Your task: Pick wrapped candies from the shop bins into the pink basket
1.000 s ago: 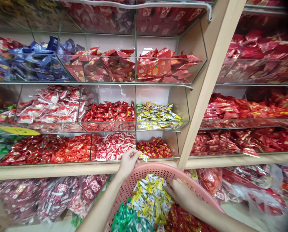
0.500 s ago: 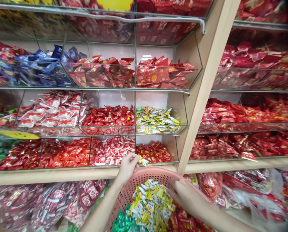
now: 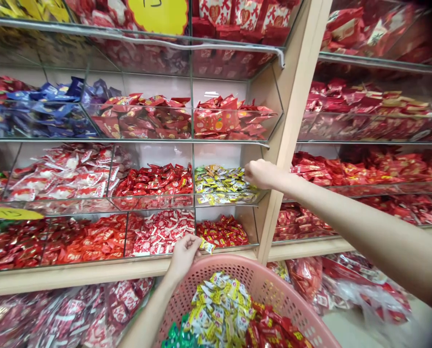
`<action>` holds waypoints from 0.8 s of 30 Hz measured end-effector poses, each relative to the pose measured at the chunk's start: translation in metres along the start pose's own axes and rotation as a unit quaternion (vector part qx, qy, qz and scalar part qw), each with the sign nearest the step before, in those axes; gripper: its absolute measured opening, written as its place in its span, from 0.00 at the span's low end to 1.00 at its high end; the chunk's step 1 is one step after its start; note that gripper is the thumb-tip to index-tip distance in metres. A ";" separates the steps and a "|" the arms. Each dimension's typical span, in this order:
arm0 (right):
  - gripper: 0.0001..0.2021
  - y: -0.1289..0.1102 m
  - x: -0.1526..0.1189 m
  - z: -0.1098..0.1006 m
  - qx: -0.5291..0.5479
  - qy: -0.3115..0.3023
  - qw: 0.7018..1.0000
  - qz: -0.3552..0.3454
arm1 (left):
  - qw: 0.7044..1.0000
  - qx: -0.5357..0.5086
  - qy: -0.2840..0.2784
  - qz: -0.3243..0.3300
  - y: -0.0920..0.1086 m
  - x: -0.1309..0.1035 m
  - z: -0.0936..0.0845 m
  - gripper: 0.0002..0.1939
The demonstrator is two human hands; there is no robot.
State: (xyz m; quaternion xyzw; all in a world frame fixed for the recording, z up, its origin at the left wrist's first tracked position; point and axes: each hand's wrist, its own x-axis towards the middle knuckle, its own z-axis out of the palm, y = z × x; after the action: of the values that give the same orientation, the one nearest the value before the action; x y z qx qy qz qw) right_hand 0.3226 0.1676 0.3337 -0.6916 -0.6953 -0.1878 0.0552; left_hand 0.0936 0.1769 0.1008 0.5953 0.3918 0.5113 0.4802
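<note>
My left hand (image 3: 186, 252) is pinched on a small yellow-and-white candy packet (image 3: 207, 245), just above the rim of a pink perforated basket (image 3: 270, 285). Inside the basket lie yellow-and-white packets (image 3: 219, 307), red ones (image 3: 274, 328) and green ones (image 3: 179, 333). Up at the right side of a shelf compartment of yellow-and-white packets (image 3: 219, 181) is my right hand (image 3: 258, 174), its fingers curled together; what they hold, if anything, is hidden.
Clear-fronted shelves hold red, blue and white-and-red packets. A wooden upright (image 3: 291, 92) divides the shelving. Under the bottom ledge (image 3: 92, 274) lie clear bags of candy (image 3: 74, 314). Yellow price tags (image 3: 159, 14) hang at the upper middle and left.
My right hand has moved from inside the basket up to the shelf compartment of yellow-and-white packets. My left hand still holds its packet. The view has shifted slightly right and up.
</note>
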 end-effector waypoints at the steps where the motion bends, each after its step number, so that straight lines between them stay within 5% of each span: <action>1: 0.15 -0.002 0.004 0.000 -0.006 -0.029 0.999 0.014 | 1.000 -0.001 0.000 0.000 0.000 0.000 0.000 0.17; 4: 0.22 -0.009 0.009 -0.002 -0.010 -0.093 0.995 0.035 | 1.000 -0.006 -0.001 0.002 -0.001 0.000 -0.001 0.17; 8: 0.23 -0.011 0.010 -0.009 -0.017 -0.088 0.995 0.046 | 1.000 -0.005 -0.004 0.005 -0.002 0.001 -0.001 0.17; 15: 0.13 -0.003 0.007 -0.012 -0.038 -0.113 0.993 0.009 | 1.000 -0.003 -0.004 0.005 -0.004 0.002 -0.001 0.17; 24: 0.14 -0.003 0.001 0.005 -0.070 -0.058 0.996 -0.010 | 1.000 -0.003 0.004 0.004 0.001 -0.001 0.001 0.17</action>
State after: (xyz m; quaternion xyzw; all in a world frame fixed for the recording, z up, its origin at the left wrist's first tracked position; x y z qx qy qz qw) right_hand 0.3205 0.1700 0.3291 -0.6965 -0.6894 -0.1959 -0.0354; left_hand 0.0941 0.1758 0.1018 0.5933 0.3896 0.5166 0.4789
